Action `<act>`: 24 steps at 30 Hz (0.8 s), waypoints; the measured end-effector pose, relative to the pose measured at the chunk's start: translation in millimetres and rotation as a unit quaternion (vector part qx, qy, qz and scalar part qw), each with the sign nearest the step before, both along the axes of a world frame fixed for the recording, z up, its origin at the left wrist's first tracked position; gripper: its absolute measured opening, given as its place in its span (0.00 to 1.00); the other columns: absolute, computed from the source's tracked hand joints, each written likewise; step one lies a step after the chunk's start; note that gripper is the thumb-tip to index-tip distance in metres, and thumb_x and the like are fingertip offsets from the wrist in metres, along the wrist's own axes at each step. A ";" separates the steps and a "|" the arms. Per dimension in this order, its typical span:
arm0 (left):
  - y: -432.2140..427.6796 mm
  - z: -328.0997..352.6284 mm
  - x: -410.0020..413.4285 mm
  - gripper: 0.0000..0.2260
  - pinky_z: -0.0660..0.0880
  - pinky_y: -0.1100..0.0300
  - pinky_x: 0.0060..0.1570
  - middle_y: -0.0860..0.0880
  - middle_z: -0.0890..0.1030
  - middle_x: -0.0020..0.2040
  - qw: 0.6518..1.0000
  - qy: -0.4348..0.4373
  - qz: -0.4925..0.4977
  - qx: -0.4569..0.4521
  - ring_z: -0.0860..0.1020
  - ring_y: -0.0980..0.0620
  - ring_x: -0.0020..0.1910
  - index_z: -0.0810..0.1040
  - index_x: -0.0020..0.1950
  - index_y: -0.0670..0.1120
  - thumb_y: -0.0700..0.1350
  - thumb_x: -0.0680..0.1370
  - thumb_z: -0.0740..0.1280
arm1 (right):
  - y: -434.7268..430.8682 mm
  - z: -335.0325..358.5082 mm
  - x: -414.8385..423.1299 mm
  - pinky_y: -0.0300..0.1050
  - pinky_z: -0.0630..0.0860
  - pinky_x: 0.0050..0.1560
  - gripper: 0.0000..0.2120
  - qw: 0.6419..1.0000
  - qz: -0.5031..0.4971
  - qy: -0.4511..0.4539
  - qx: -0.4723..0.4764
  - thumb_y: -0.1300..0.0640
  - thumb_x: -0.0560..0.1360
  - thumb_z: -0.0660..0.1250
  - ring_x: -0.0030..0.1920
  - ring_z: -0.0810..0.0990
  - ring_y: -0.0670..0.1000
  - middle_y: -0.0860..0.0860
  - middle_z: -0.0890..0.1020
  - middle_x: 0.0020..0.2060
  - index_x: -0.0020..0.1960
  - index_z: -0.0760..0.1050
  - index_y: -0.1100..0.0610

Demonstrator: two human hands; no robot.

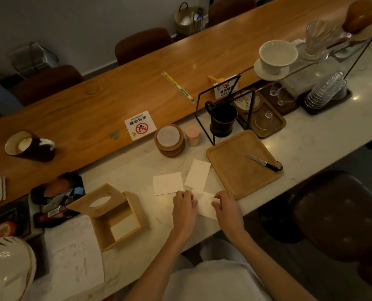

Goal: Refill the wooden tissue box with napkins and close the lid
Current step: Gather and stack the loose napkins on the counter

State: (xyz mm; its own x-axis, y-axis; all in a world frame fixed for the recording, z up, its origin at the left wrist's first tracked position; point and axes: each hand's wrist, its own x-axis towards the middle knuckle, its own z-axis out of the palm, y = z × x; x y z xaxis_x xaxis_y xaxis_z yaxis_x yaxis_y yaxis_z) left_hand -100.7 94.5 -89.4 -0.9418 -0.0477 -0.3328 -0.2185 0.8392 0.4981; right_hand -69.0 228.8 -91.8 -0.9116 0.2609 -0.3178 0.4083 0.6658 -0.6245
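Napkin [205,206] pinched by left hand [184,206] and right hand [226,207]; box [142,213] open.

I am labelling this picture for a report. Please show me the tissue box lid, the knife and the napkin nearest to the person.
tissue box lid [81,205], head view, wood left of its oval hole.
knife [265,163], head view, where blade meets handle.
nearest napkin [204,206], head view, its white middle.

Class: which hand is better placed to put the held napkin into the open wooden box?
Probably left: the left hand grips the napkin on the side nearer the wooden box; the right hand lies farther away.
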 end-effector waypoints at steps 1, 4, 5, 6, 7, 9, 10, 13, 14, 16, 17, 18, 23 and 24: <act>0.7 -0.4 0.0 0.08 0.77 0.62 0.53 0.49 0.75 0.57 1.000 0.002 -0.003 -0.007 0.74 0.53 0.53 0.75 0.58 0.47 0.47 0.81 0.64 | -0.6 -0.3 1.0 0.39 0.73 0.45 0.07 1.000 0.002 0.001 0.007 0.56 0.78 0.67 0.46 0.75 0.45 0.48 0.77 0.52 0.55 0.74 0.53; 1.4 -0.1 -2.5 0.09 0.78 0.58 0.54 0.47 0.76 0.58 1.000 -0.004 -0.003 -0.010 0.76 0.51 0.54 0.74 0.59 0.46 0.47 0.81 0.64 | -2.3 0.3 1.5 0.40 0.74 0.44 0.07 1.000 0.002 0.003 0.022 0.56 0.78 0.67 0.46 0.75 0.46 0.49 0.76 0.53 0.55 0.74 0.54; 1.2 0.3 -3.8 0.09 0.78 0.58 0.54 0.47 0.77 0.58 1.000 -0.006 -0.003 -0.007 0.76 0.50 0.54 0.73 0.60 0.46 0.46 0.81 0.64 | -2.6 0.7 1.1 0.42 0.75 0.44 0.07 1.000 0.002 0.002 0.029 0.55 0.78 0.67 0.46 0.75 0.47 0.50 0.76 0.53 0.55 0.74 0.55; 1.2 0.5 -5.0 0.09 0.78 0.57 0.54 0.47 0.77 0.58 1.000 -0.007 -0.008 -0.008 0.76 0.50 0.54 0.73 0.60 0.46 0.46 0.81 0.64 | -3.0 1.0 0.6 0.43 0.76 0.44 0.08 0.999 0.003 0.001 0.036 0.55 0.78 0.67 0.46 0.75 0.47 0.50 0.75 0.54 0.55 0.74 0.55; 1.0 0.8 -5.9 0.09 0.77 0.57 0.54 0.47 0.77 0.58 1.000 -0.007 -0.014 -0.011 0.77 0.50 0.55 0.73 0.60 0.46 0.46 0.81 0.64 | -3.2 1.5 0.3 0.45 0.77 0.44 0.08 0.999 0.004 -0.002 0.043 0.55 0.78 0.67 0.46 0.76 0.48 0.50 0.75 0.55 0.56 0.73 0.55; 0.6 1.6 -7.4 0.09 0.77 0.58 0.53 0.46 0.77 0.58 0.999 -0.009 -0.027 -0.017 0.76 0.49 0.55 0.73 0.60 0.45 0.45 0.81 0.64 | -4.1 2.0 -0.6 0.46 0.78 0.46 0.10 0.998 0.008 -0.009 0.061 0.54 0.78 0.67 0.48 0.76 0.49 0.50 0.75 0.57 0.58 0.73 0.54; 0.5 1.6 -7.9 0.09 0.76 0.58 0.52 0.46 0.76 0.59 0.999 -0.008 -0.034 -0.021 0.76 0.49 0.55 0.73 0.61 0.45 0.45 0.81 0.64 | -4.6 2.2 -1.0 0.45 0.78 0.47 0.12 0.997 0.011 -0.011 0.071 0.53 0.78 0.67 0.50 0.77 0.49 0.51 0.75 0.58 0.60 0.73 0.54; 0.5 2.3 -9.4 0.09 0.75 0.59 0.51 0.45 0.74 0.60 0.999 -0.011 -0.047 -0.018 0.74 0.49 0.56 0.72 0.60 0.46 0.44 0.81 0.65 | -5.4 3.1 -2.9 0.44 0.76 0.51 0.17 0.995 0.023 -0.016 0.100 0.53 0.77 0.68 0.55 0.76 0.51 0.52 0.75 0.60 0.64 0.72 0.54; 0.9 2.8 -10.1 0.09 0.75 0.59 0.52 0.45 0.73 0.60 0.999 -0.019 -0.045 -0.010 0.74 0.48 0.56 0.71 0.60 0.46 0.43 0.80 0.66 | -5.6 3.5 -3.6 0.43 0.75 0.51 0.16 0.993 0.029 -0.018 0.110 0.52 0.77 0.68 0.55 0.76 0.51 0.52 0.75 0.59 0.63 0.72 0.54; 0.8 3.8 -11.8 0.13 0.75 0.58 0.54 0.45 0.73 0.61 0.998 -0.039 -0.039 0.007 0.75 0.48 0.58 0.70 0.61 0.46 0.42 0.79 0.68 | -5.8 3.9 -5.2 0.42 0.73 0.51 0.14 0.991 0.036 -0.019 0.124 0.52 0.77 0.68 0.55 0.75 0.51 0.52 0.76 0.58 0.61 0.72 0.54; 0.6 4.0 -13.0 0.15 0.76 0.57 0.55 0.45 0.74 0.61 0.998 -0.044 -0.037 0.016 0.74 0.47 0.58 0.69 0.62 0.46 0.42 0.78 0.69 | -6.2 4.1 -6.5 0.41 0.72 0.52 0.14 0.991 0.037 -0.019 0.126 0.52 0.77 0.67 0.55 0.74 0.50 0.52 0.76 0.58 0.60 0.72 0.54; 0.0 3.5 -13.9 0.17 0.76 0.56 0.56 0.45 0.74 0.61 0.998 -0.047 -0.038 0.026 0.74 0.47 0.59 0.68 0.62 0.47 0.41 0.77 0.70 | -6.6 4.1 -7.1 0.41 0.72 0.52 0.13 0.991 0.038 -0.018 0.128 0.52 0.77 0.67 0.56 0.74 0.50 0.52 0.75 0.58 0.60 0.72 0.54; -4.5 -1.5 -13.4 0.17 0.77 0.53 0.59 0.45 0.75 0.61 0.995 -0.061 -0.059 0.050 0.75 0.47 0.60 0.68 0.62 0.47 0.39 0.77 0.69 | -8.0 2.8 -7.3 0.42 0.71 0.55 0.15 0.988 0.059 -0.018 0.140 0.53 0.79 0.65 0.59 0.72 0.52 0.53 0.74 0.59 0.63 0.71 0.55; -4.9 -1.8 -12.3 0.16 0.76 0.53 0.59 0.45 0.75 0.61 0.995 -0.061 -0.065 0.053 0.75 0.47 0.60 0.69 0.62 0.47 0.39 0.77 0.69 | -7.5 2.7 -7.3 0.43 0.71 0.55 0.14 0.989 0.061 -0.017 0.136 0.54 0.79 0.65 0.60 0.72 0.52 0.53 0.75 0.59 0.63 0.71 0.55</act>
